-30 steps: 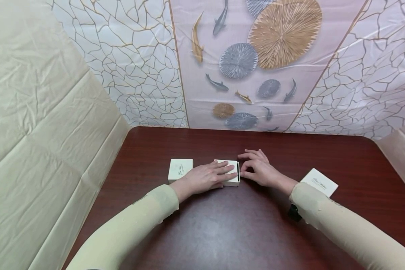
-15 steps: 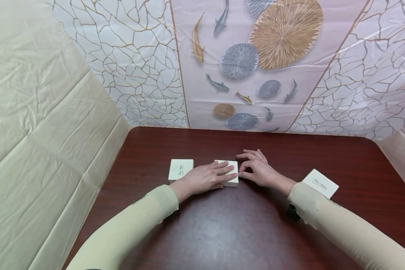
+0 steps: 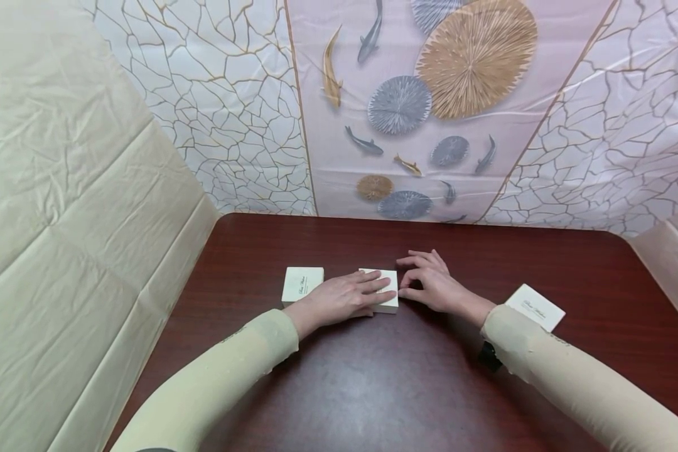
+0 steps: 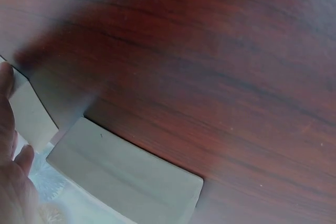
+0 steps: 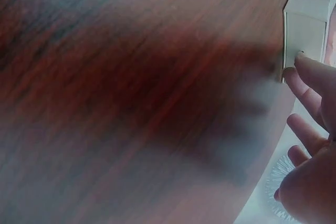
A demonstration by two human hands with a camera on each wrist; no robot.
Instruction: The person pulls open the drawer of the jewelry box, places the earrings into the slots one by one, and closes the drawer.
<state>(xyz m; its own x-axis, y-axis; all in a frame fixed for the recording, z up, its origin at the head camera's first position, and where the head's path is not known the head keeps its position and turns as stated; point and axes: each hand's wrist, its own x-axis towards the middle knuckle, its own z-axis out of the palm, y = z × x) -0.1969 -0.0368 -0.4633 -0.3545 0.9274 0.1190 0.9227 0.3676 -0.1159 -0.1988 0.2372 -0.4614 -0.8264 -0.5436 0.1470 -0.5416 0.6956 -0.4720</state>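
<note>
A small white drawer box (image 3: 388, 304) lies on the table between both hands, its sleeve and drawer ends level at the right. My left hand (image 3: 347, 296) holds this box, fingers across its top and thumb at the near side. The right hand (image 3: 435, 289) is at the box's right end, thumb and index finger bent close together. In the right wrist view its fingertips (image 5: 300, 59) touch the box's end face, beside a tiny dark notch; the other fingers are loosely curved. A second white box (image 3: 303, 281) with printed lettering sits beside the left wrist.
A third white box (image 3: 535, 306) with lettering lies turned at an angle behind the right forearm, partly covered by the sleeve (image 3: 520, 333). The glossy dark red table (image 3: 350, 389) meets a patterned cloth backdrop (image 3: 339, 188) behind and a cream cloth wall (image 3: 90, 251) at left.
The drawer that stuck out at the box's right end a second ago, with a dark gap showing, has slid in flush. The right hand moved slightly left with it; the left hand stayed.
</note>
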